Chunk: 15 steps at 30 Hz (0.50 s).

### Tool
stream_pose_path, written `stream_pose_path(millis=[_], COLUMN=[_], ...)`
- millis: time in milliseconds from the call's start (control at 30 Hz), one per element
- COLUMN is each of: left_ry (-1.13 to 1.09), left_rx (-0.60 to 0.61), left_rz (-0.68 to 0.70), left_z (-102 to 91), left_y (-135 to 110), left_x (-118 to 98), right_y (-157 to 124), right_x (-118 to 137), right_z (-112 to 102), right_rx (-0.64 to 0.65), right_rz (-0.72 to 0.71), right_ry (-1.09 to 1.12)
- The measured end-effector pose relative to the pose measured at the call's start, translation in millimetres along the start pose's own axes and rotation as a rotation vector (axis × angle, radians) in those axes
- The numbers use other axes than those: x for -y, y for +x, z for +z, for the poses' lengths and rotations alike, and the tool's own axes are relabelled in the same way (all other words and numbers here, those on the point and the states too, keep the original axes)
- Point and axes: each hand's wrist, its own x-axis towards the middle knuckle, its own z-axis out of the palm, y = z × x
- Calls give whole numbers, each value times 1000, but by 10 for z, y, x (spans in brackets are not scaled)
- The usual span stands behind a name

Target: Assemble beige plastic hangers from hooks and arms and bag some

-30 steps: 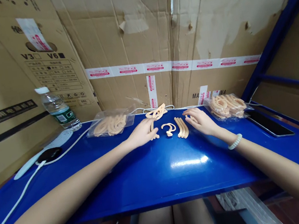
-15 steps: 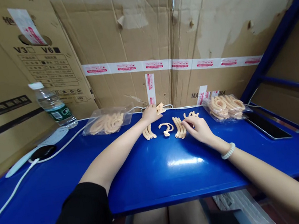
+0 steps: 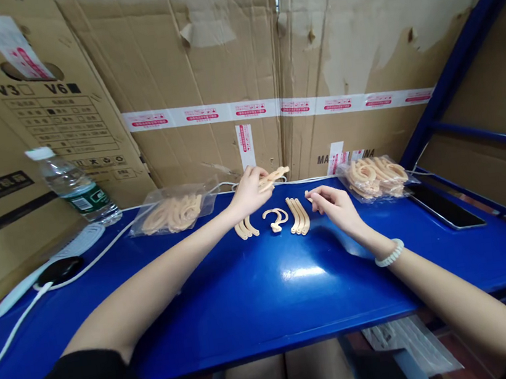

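Observation:
My left hand [image 3: 250, 192] is closed around several beige wooden-looking strips [image 3: 276, 178], which stick out to its right above the table's back edge. Below that hand, several curved beige strips [image 3: 247, 227] lie side by side. At the middle sits a beige hook-shaped piece [image 3: 276, 216] with a curved part around it. A row of curved strips [image 3: 299, 215] lies left of my right hand [image 3: 337, 206]. The fingers of that hand are pinched on a small beige curved piece [image 3: 308, 195], of which only the end shows.
Clear bags of beige curved pieces [image 3: 173, 213] and beige rings [image 3: 375, 178] lie at the back left and right. A phone [image 3: 446, 204], a water bottle [image 3: 80, 190], a black puck with a white cable [image 3: 61, 270] and cardboard walls [image 3: 199, 66] surround the blue table [image 3: 249, 302].
My left hand has risen slightly, with the strips in it turned to point right. My right hand has closed on a curved piece where several curved pieces lay. The view has shifted a little.

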Motion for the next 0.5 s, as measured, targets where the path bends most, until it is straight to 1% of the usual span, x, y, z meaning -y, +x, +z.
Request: stream_pose_path(millis=[33,67,100,133,200,267,333,433,500], left_ry=[-77,-153,-212,-251,-317,-385,-395,-360,-373], left_rx=[-54,-74,-70,-63,-18,24,41,19,-4], left_rz=[87,172,228,247,224,192,177,158,125], left_z=[-38,-69,-95,-114,-143,-175,-220,-295,-317], left_y=[-145,-306,-474,-641,-940,-1158,-1284,-1351,-1361], left_x=[-75,-147,-213,-272,-364,-422,-456,-482,-488], right_y=[-40,-92,-151,-216,-342,-437,-488,-498,-493], right_x=[48,100,153,204,282,318,313,284,285], right_z=[38,83,135,189,298,387,444,471,465], right_rx=[61,143,231,315,432,466,459,441,461], right_rz=[80,164,237,290,326,323,324,291,238], right_ry=[135,272,392,484,579,602,606,608,590])
